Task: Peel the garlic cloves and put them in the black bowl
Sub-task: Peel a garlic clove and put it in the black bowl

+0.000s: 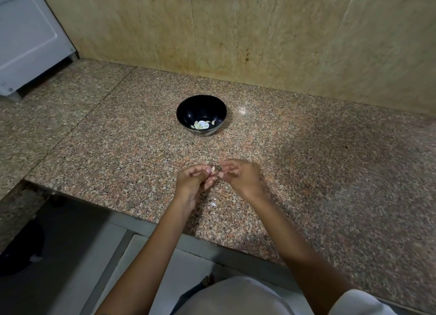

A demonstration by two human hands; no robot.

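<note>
Garlic clove point(213, 169) pinched between the curled fingers of left hand point(192, 181) and right hand point(239, 176), above the counter point(306, 173); long axis too blurred to call. Black bowl point(188, 109), holding peeled cloves point(200, 125), lies at 12 o'clock, well apart; left hand marginally nearer.

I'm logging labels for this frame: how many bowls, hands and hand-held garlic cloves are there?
black bowl: 1
hands: 2, the left hand and the right hand
garlic clove held between them: 1
Total: 4
</note>
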